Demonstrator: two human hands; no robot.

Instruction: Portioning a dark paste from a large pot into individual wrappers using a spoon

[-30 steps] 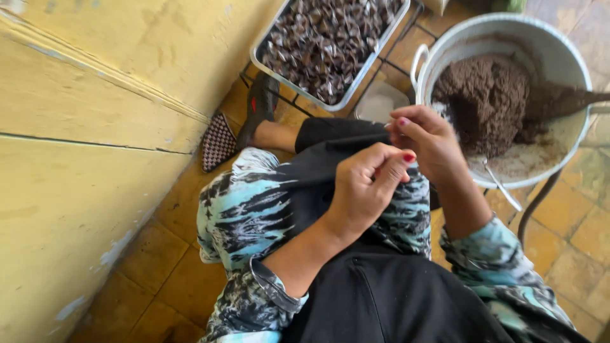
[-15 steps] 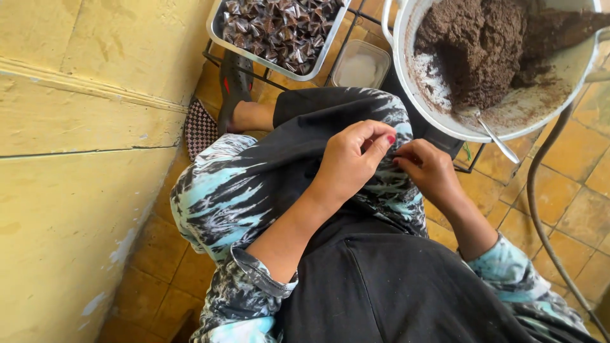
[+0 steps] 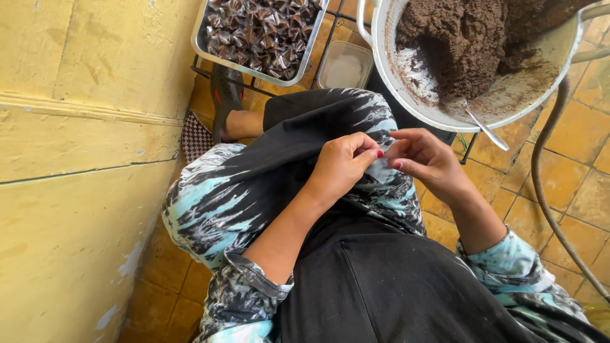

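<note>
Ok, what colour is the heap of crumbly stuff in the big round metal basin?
Dark brown heap, in the head view, the only view here.

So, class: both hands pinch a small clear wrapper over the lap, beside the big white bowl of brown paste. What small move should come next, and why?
Probably spread the small clear wrapper open. The left hand and right hand pinch it between fingertips, and it looks empty, while the metal spoon rests untouched in the big white bowl of brown paste.

A tray [image 3: 202, 47] of wrapped pieces lies left of the basin [image 3: 508, 105], a small tub [image 3: 345, 65] between them
</note>
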